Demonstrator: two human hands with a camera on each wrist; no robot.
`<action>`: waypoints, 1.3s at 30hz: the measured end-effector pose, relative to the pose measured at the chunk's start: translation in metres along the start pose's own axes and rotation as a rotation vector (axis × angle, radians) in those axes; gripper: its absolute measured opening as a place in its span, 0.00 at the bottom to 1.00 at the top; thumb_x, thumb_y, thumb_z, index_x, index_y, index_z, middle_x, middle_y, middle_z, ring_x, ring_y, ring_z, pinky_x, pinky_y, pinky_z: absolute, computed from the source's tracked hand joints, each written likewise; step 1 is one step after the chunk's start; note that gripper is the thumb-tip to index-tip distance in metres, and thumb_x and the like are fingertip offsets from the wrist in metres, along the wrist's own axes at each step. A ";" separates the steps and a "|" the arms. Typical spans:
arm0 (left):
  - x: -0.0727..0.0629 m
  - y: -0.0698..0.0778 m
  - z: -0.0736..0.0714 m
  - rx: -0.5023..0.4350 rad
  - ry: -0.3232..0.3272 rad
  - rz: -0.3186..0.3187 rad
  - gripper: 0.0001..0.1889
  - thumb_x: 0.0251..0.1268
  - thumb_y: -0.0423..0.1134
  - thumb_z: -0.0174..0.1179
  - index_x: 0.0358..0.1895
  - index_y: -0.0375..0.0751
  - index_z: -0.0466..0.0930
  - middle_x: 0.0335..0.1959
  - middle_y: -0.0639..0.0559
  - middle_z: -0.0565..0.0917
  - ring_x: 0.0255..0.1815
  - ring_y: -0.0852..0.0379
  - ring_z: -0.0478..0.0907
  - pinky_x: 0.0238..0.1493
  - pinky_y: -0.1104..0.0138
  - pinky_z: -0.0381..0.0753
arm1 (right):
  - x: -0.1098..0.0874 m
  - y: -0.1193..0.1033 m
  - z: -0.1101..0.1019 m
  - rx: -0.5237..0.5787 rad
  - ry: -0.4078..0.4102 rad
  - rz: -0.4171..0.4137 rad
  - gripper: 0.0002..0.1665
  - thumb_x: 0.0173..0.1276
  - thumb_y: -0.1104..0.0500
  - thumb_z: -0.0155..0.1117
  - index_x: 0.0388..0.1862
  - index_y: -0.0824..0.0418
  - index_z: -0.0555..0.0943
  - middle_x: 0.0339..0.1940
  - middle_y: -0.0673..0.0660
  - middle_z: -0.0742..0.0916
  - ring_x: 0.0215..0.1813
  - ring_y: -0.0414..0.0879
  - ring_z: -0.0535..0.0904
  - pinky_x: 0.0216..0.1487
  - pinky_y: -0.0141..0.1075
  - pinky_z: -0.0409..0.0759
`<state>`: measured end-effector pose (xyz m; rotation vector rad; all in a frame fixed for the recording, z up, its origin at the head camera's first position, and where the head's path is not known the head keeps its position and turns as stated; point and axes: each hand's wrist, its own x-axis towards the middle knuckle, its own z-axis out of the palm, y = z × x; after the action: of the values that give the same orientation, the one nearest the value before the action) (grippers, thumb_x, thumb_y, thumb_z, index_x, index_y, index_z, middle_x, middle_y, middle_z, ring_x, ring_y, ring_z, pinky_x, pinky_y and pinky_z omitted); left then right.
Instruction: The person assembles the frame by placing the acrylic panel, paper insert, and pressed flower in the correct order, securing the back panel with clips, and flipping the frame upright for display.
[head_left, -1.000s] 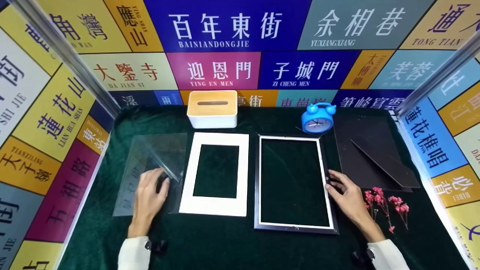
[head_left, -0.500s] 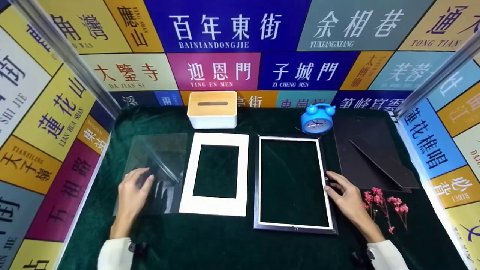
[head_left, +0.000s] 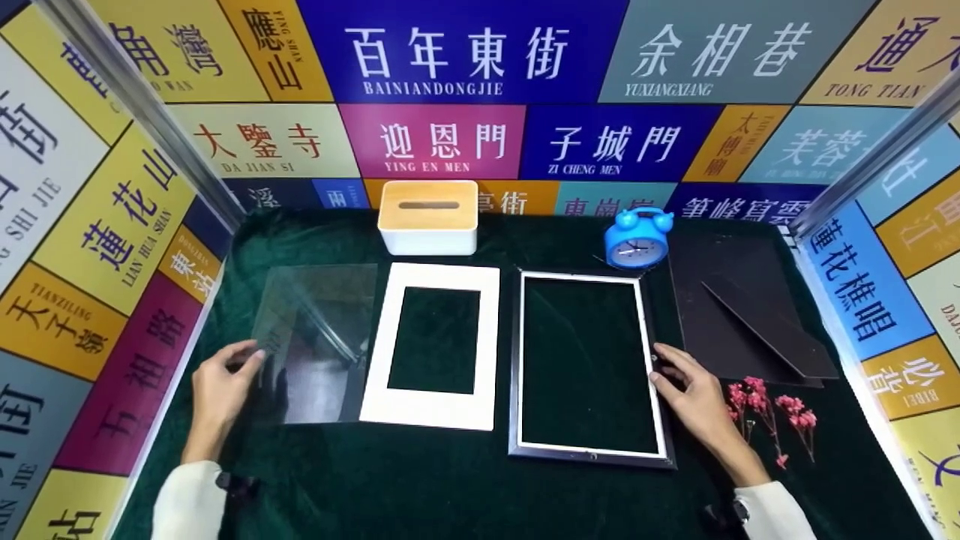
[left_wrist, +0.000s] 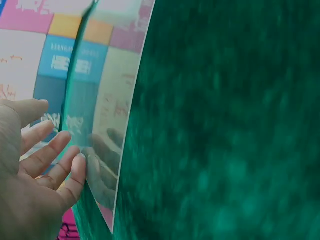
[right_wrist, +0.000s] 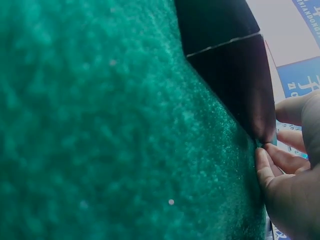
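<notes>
- The left hand [head_left: 221,382] has moved off the clear sheet [head_left: 315,345], outward toward the left edge of the table [head_left: 450,495], and is now by the sheet's left side.
- Its fingers are loose and slightly apart, clamped on nothing; whether they touch the sheet, I cannot tell.
- The sheet lies nearest the table's left edge, just beside the white mat [head_left: 427,410].
- The right hand [head_left: 694,394] stays put, thumb and fingers curled onto the frame [head_left: 562,455] at its right side.
- My judgement: a repositioning only, since sheet, mat and frame remain separate.
</notes>
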<state>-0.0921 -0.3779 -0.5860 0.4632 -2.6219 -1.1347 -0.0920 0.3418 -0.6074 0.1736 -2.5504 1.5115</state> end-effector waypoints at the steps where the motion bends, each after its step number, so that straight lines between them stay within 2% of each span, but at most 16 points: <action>1: 0.002 -0.002 -0.002 0.008 -0.010 -0.008 0.18 0.79 0.42 0.69 0.64 0.36 0.89 0.53 0.37 0.92 0.42 0.78 0.75 0.43 0.79 0.73 | 0.000 0.000 0.000 -0.001 0.004 -0.002 0.29 0.72 0.76 0.71 0.72 0.74 0.81 0.72 0.73 0.83 0.60 0.30 0.82 0.62 0.21 0.79; 4: 0.007 -0.007 -0.008 0.021 -0.038 -0.020 0.20 0.80 0.43 0.68 0.65 0.35 0.88 0.55 0.37 0.91 0.41 0.76 0.76 0.40 0.79 0.73 | -0.001 0.000 -0.002 0.000 0.015 -0.007 0.29 0.72 0.76 0.72 0.71 0.74 0.82 0.72 0.73 0.83 0.60 0.29 0.82 0.61 0.20 0.79; 7: 0.010 -0.010 -0.011 0.035 -0.057 -0.027 0.20 0.80 0.42 0.68 0.64 0.32 0.88 0.53 0.36 0.91 0.39 0.73 0.76 0.38 0.78 0.74 | -0.001 0.000 -0.002 0.003 0.028 -0.014 0.29 0.71 0.77 0.72 0.71 0.73 0.82 0.71 0.73 0.84 0.60 0.29 0.82 0.61 0.20 0.79; 12: 0.015 -0.015 -0.014 0.056 -0.069 -0.044 0.19 0.78 0.42 0.70 0.60 0.31 0.90 0.47 0.37 0.91 0.36 0.72 0.76 0.37 0.77 0.73 | 0.002 0.002 -0.001 0.020 0.038 -0.015 0.29 0.71 0.77 0.73 0.71 0.73 0.82 0.71 0.73 0.84 0.59 0.32 0.83 0.61 0.20 0.79; 16: 0.019 -0.018 -0.015 0.032 -0.105 -0.056 0.20 0.79 0.42 0.70 0.62 0.30 0.89 0.49 0.37 0.89 0.38 0.70 0.76 0.39 0.77 0.73 | 0.001 0.002 -0.001 0.035 0.037 -0.014 0.29 0.71 0.76 0.72 0.71 0.73 0.82 0.71 0.72 0.84 0.60 0.31 0.83 0.62 0.21 0.79; 21: 0.019 -0.023 -0.016 0.028 -0.162 -0.058 0.21 0.80 0.41 0.69 0.64 0.27 0.86 0.52 0.37 0.86 0.41 0.67 0.75 0.41 0.78 0.73 | -0.001 0.007 0.001 0.057 0.033 -0.033 0.29 0.72 0.76 0.72 0.72 0.72 0.82 0.72 0.72 0.83 0.62 0.29 0.83 0.63 0.21 0.79; 26: 0.016 -0.027 -0.018 0.057 -0.190 -0.058 0.22 0.78 0.40 0.70 0.64 0.25 0.85 0.50 0.38 0.86 0.41 0.64 0.76 0.40 0.75 0.74 | -0.004 0.011 0.003 0.065 0.029 -0.042 0.30 0.73 0.75 0.72 0.73 0.70 0.82 0.72 0.72 0.83 0.62 0.27 0.82 0.63 0.20 0.78; 30: 0.016 -0.029 -0.017 0.094 -0.202 -0.060 0.22 0.76 0.39 0.72 0.62 0.24 0.85 0.47 0.38 0.88 0.40 0.59 0.78 0.39 0.73 0.74 | -0.006 0.011 0.004 0.067 0.025 -0.036 0.29 0.73 0.75 0.72 0.73 0.69 0.83 0.72 0.71 0.83 0.63 0.29 0.82 0.63 0.21 0.78; 33: 0.017 -0.027 -0.016 0.125 -0.200 -0.046 0.21 0.74 0.37 0.74 0.59 0.23 0.85 0.44 0.37 0.87 0.39 0.54 0.79 0.41 0.68 0.77 | -0.006 0.011 0.004 0.067 0.023 -0.033 0.29 0.74 0.74 0.72 0.73 0.68 0.83 0.73 0.71 0.83 0.63 0.30 0.82 0.64 0.22 0.79; 36: 0.020 -0.023 -0.013 0.153 -0.193 -0.023 0.19 0.72 0.35 0.75 0.55 0.22 0.85 0.42 0.36 0.86 0.40 0.46 0.81 0.46 0.56 0.81 | -0.005 0.011 0.004 0.075 0.025 -0.035 0.29 0.74 0.74 0.72 0.73 0.68 0.83 0.73 0.70 0.83 0.63 0.30 0.83 0.64 0.22 0.79; 39: 0.025 -0.018 -0.012 0.166 -0.187 -0.012 0.17 0.71 0.33 0.75 0.51 0.21 0.85 0.39 0.36 0.85 0.43 0.39 0.82 0.52 0.45 0.80 | -0.004 0.013 0.003 0.096 0.035 -0.047 0.29 0.73 0.76 0.71 0.72 0.69 0.83 0.72 0.72 0.83 0.64 0.30 0.82 0.64 0.21 0.78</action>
<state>-0.1077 -0.4065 -0.5887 0.4236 -2.8944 -1.0132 -0.0909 0.3448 -0.6206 0.2153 -2.4311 1.6055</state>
